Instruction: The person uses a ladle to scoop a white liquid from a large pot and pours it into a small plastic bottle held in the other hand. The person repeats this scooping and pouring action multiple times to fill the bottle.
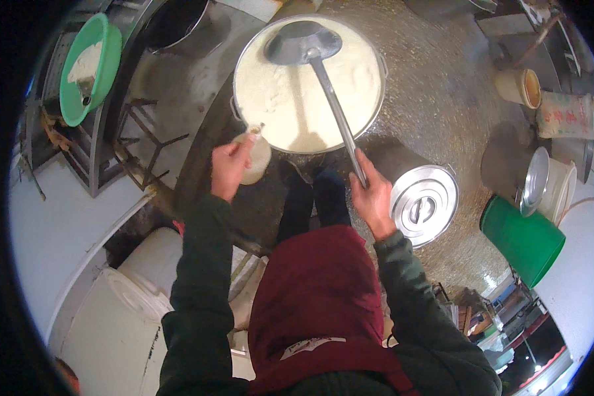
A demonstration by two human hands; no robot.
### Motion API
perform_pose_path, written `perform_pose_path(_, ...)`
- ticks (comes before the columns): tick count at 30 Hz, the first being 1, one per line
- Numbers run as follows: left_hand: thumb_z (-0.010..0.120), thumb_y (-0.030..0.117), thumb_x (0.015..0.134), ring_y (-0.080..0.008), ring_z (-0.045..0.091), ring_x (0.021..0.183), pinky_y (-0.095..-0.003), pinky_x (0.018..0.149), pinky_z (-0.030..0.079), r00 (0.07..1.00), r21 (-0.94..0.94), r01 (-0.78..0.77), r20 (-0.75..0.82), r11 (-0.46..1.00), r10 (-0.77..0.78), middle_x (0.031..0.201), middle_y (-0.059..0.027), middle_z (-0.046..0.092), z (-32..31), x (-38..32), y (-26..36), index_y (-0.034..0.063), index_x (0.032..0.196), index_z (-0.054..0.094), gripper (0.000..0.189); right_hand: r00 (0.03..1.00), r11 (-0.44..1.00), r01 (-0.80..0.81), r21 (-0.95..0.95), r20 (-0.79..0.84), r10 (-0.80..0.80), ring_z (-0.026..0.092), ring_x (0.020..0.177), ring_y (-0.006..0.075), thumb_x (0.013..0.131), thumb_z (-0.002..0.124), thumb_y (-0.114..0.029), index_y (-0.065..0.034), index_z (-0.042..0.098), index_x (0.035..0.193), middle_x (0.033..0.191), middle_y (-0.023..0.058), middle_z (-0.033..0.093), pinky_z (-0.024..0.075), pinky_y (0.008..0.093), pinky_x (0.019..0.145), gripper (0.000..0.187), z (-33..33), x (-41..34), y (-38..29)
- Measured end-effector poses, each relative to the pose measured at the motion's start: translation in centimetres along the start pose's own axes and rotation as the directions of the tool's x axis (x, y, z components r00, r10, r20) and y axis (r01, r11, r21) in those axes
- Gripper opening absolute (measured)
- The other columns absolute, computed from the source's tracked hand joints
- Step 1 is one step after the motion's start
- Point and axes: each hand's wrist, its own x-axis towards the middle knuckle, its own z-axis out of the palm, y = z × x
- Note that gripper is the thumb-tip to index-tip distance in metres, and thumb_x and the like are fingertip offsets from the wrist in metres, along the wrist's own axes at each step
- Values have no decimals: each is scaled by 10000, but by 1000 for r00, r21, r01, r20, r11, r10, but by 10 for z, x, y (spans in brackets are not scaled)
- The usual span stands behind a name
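Observation:
A large round metal pot [383, 94] full of a pale cream-coloured, frothy liquid stands in front of me. My right hand [372, 190] grips the lower end of a long metal handle. The bowl of this large ladle [303, 43] is over the far part of the pot, and its shadow falls on the liquid. My left hand [231, 166] is at the pot's near left edge, with finger and thumb closed on the top of a small, round, pale container [256, 161], perhaps a scoop. What it holds cannot be made out.
A lidded metal pot [424, 205] stands close by my right hand. A green basin [106, 64] with white matter is at the upper left, near a metal frame [95, 163]. A green barrel [522, 240], buckets and a sack [569, 115] line the right. The floor [440, 114] looks wet.

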Motion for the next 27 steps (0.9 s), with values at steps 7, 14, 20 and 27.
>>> perform_pose_path(7, 767, 329, 1084, -49, 504, 605, -291, 581, 381, 999, -265, 33, -6, 964, -36, 624, 28, 583, 18, -76, -22, 36, 647, 635, 542, 999, 992, 26, -127, 47, -20, 742, 1002, 524, 999, 710, -135, -151, 686, 1499, 1037, 323, 761, 604, 593, 872, 500, 34, 71, 1)
perform_pose_path(14, 764, 342, 1076, -52, 505, 604, -303, 572, 393, 994, -196, 87, -49, 977, -98, 614, 19, 569, 8, -121, -33, -13, 692, 652, 534, 993, 951, 66, -301, 115, -33, 798, 929, 456, 981, 718, -161, -124, 711, 1462, 1048, 298, 795, 642, 545, 853, 482, 40, 145, -3)
perform_pose_path(20, 763, 341, 1077, -46, 505, 607, -313, 566, 401, 987, -199, 102, -104, 975, -124, 609, 15, 569, -16, -137, -51, -18, 687, 643, 543, 890, 927, -263, -268, 304, 340, 763, 608, 251, 1012, 612, -137, -97, 697, 1505, 868, 206, 792, 624, 407, 574, 501, 48, 187, -21)
perform_pose_path(27, 767, 364, 1070, -57, 526, 605, -317, 570, 405, 986, -195, 65, -140, 979, -94, 607, 11, 581, -40, -147, -58, -24, 684, 646, 560, 867, 927, -262, -269, 356, 348, 765, 614, 251, 985, 580, -111, -66, 677, 1523, 856, 178, 795, 618, 392, 547, 549, 81, 189, -3)
